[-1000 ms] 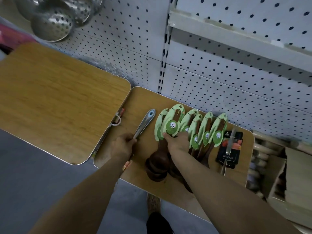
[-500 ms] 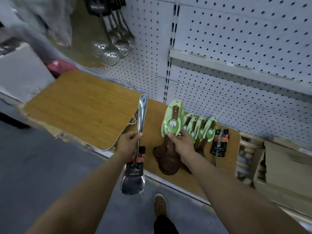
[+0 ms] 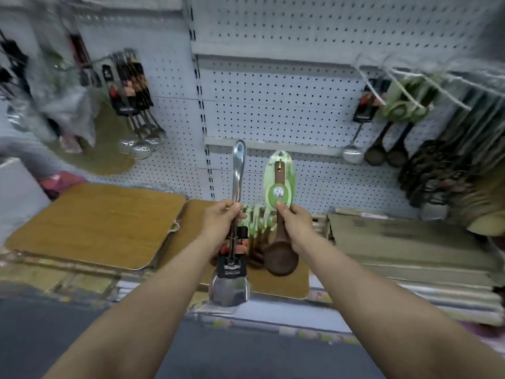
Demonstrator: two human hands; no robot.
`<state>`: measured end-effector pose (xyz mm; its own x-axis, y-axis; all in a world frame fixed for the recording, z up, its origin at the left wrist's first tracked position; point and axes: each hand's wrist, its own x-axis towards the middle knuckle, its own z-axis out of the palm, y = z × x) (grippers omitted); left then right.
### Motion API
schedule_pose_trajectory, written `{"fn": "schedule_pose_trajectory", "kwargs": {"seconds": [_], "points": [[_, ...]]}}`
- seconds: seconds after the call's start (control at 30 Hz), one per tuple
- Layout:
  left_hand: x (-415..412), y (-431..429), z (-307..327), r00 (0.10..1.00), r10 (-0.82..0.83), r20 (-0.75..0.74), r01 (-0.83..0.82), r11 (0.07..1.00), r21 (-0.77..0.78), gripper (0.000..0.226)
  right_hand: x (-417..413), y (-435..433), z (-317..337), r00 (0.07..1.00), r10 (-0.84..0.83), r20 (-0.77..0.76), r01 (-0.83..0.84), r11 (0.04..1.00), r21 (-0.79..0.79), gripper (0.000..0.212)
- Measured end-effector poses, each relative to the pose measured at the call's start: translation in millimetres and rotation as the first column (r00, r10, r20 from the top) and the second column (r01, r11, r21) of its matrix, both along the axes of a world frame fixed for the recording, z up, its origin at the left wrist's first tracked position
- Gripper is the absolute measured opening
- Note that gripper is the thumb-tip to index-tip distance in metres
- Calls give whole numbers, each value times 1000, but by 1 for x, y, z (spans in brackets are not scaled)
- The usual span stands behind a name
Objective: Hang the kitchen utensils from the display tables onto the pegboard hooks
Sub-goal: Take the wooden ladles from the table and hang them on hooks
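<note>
- The left hand (image 3: 221, 218) is gripping a metal spatula (image 3: 238, 173) at mid-handle. The handle is standing up above the fist and the blade is hanging below it.
- The right hand (image 3: 296, 222) is pinching a wooden spoon (image 3: 279, 259) by its neck, with its green card (image 3: 279, 181) standing above the fingers and its bowl hanging below.
- More carded spoons (image 3: 257, 218) are lying on the table (image 3: 282, 285) between the two grips.
- The pegboard (image 3: 273, 105) is facing both hands.

Glossy polished-metal spatula (image 3: 235, 269), matt dark wooden spoon (image 3: 278, 255) (green card sleeve), wood-grain laminate tables (image 3: 93, 222).
</note>
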<state>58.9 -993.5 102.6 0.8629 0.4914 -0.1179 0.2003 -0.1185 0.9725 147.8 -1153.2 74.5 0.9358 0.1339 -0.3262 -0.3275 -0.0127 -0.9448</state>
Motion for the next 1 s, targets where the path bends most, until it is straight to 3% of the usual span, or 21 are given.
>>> {"fn": "schedule_pose_trajectory", "kwargs": {"seconds": [0.07, 0.17, 0.3, 0.77, 1.0], "points": [[3, -28, 15, 999, -29, 21, 29, 1000, -9, 20, 1, -29, 16, 999, -33, 29, 33, 999, 9, 44], [11, -71, 32, 995, -67, 70, 68, 998, -11, 16, 5, -72, 36, 994, -55, 97, 56, 998, -1, 50], [26, -132, 46, 990, -76, 117, 76, 997, 7, 16, 10, -133, 59, 985, -54, 166, 49, 998, 34, 24], [81, -392, 61, 980, -60, 189, 66, 997, -27, 16, 63, -393, 86, 969, -44, 244, 18, 994, 106, 22], [106, -468, 65, 980, -85, 180, 96, 994, -53, 16, 80, -475, 88, 962, -118, 244, 89, 988, 130, 20]]}}
